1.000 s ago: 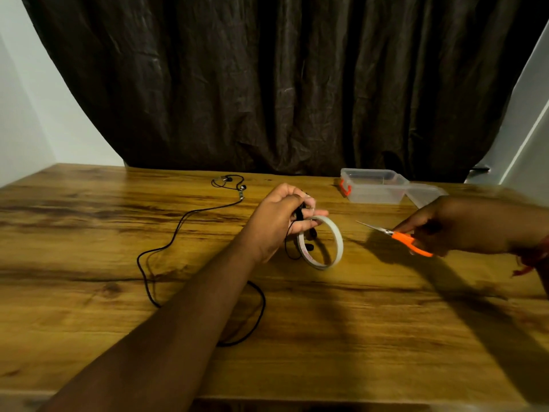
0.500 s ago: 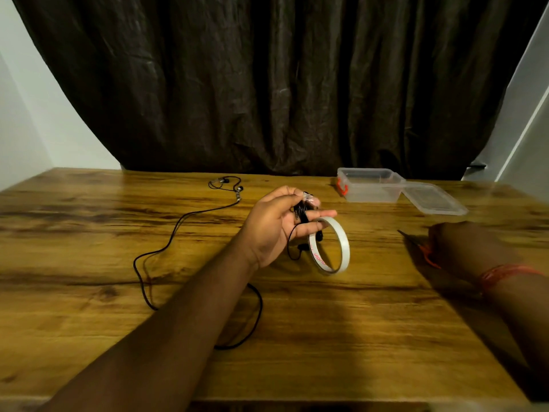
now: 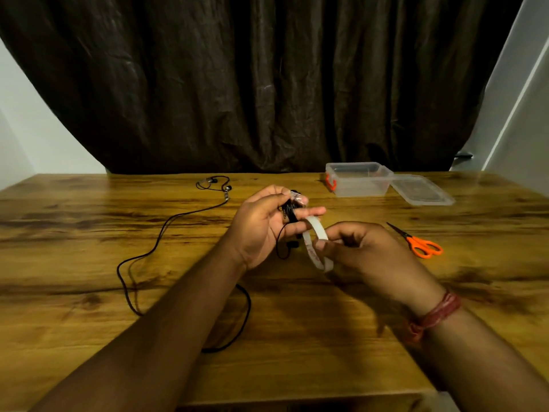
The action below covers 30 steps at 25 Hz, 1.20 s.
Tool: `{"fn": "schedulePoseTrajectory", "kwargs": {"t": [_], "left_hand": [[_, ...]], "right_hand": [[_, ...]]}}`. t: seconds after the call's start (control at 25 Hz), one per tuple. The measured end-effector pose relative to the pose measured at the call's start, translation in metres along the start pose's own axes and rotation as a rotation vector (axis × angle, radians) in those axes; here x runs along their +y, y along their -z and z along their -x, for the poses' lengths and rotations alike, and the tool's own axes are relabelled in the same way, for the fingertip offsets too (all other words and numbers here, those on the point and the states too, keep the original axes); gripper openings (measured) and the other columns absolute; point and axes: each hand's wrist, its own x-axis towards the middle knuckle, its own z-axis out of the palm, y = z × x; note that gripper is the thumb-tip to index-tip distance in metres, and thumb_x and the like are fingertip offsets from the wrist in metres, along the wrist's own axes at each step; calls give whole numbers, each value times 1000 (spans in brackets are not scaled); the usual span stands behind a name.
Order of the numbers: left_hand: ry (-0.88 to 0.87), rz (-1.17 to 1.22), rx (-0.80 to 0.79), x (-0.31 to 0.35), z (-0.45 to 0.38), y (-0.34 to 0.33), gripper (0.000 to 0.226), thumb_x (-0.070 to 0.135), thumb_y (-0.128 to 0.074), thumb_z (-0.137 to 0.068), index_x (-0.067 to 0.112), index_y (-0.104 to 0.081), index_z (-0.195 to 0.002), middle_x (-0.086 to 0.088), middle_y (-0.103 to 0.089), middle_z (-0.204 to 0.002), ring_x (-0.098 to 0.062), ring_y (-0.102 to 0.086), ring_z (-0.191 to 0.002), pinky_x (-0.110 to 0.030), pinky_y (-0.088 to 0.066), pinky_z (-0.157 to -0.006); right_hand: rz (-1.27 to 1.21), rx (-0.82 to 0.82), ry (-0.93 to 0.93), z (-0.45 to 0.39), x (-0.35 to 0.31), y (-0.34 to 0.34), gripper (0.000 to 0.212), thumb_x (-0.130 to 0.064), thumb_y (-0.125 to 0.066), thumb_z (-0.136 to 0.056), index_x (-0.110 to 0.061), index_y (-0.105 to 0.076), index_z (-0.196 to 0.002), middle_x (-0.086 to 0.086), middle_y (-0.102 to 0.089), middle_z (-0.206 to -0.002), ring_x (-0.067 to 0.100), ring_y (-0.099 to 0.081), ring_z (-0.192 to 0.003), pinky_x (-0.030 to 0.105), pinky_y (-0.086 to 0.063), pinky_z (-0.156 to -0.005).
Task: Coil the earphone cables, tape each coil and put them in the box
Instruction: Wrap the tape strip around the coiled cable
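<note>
Two hands (image 3: pixel 258 230) (image 3: pixel 365 251), one tape roll (image 3: pixel 316 243), one coil (image 3: pixel 289 212)

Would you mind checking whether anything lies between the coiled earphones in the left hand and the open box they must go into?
Nothing visible does. The left hand holds the coiled earphones above the table, and the wood up to the clear box is bare. The lid lies right of the box, the scissors further right.

no readable text, faint reddish print on the inner face of the tape roll (image 3: pixel 315 248) too blurred to make out, no labels, brands or numbers legible on anything else
</note>
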Motion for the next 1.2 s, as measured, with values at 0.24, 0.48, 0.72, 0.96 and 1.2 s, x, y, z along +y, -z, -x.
{"fn": "schedulePoseTrajectory", "kwargs": {"t": [0.24,0.48,0.72,0.96,1.2], "left_hand": [[13,74,20,2,-2,2,20,7,-36,-103,4,-52,-91,-17,-65,-96,-34,-65,-108,-67,-53,-79],[15,158,-10,2,-3,6,17,6,-37,-102,3,-52,-96,-17,-62,-92,-29,-67,-94,-64,-52,-84],[-33,273,25,0,-4,6,14,2,-41,-99,0,-53,-93,-19,-63,-84,-32,-66,-87,-56,-53,-89],[-62,328,58,4,-3,1,18,-1,-39,-97,-1,-54,-87,-19,-60,-82,-31,-66,-83,-51,-56,-88],[-13,100,198,6,-5,-2,20,-2,-35,-101,3,-48,-87,-16,-51,-81,-20,-63,-66,-28,-57,-50]], "right_hand": [[706,239,192,-4,31,33,3,-26,-68,-86,-26,-71,-87,-10,-63,-82,9,-58,-79,29,-48,-71],[1246,128,43,-8,34,56,8,-35,-60,-84,-28,-56,-83,-4,-57,-91,19,-53,-92,34,-50,-75],[483,108,158,-24,18,-22,19,-43,-66,-85,-26,-64,-94,-11,-56,-90,5,-56,-82,18,-41,-66],[337,5,95,-40,13,-53,26,-36,-67,-87,-10,-68,-84,2,-57,-80,10,-49,-64,27,-37,-57],[615,66,392,-36,-15,-24,17,-21,-57,-94,-22,-57,-77,-11,-57,-77,4,-51,-71,17,-40,-62]]}}
